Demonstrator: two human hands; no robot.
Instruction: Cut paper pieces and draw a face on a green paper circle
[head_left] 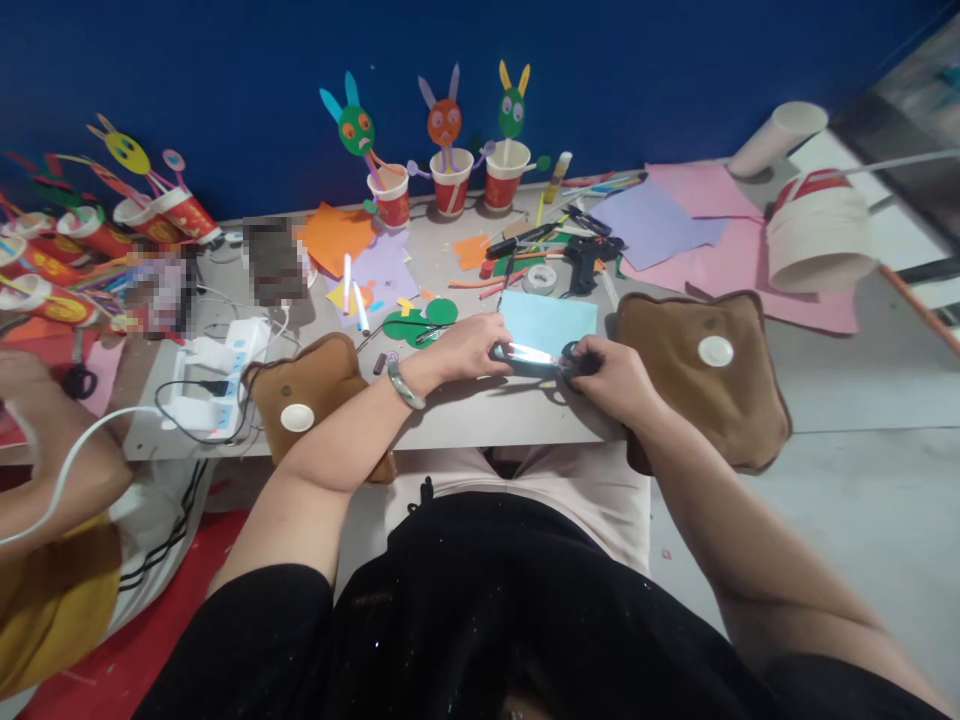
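Observation:
My right hand [607, 375] is closed around the dark handles of a pair of scissors [534, 354], whose shiny blades point left. My left hand [476, 348] pinches at the lower left edge of a sheet of light blue paper [551, 315], close to the blade tips. A small dark patch shows under the left fingers; I cannot make out what it is. The blades lie across the near part of the sheet, just above the table [517, 420]. Green paper circles [441, 312] lie to the left of my left hand.
Brown cushion-like pouches lie right [701, 385] and left [300, 390] of my arms. Behind stand red cups [450, 190] with paper figures. A black glue gun [585, 265], tape roll [540, 278], markers [347, 285] and power strip [238, 375] lie about. A co-worker's arm [67, 470] is at left.

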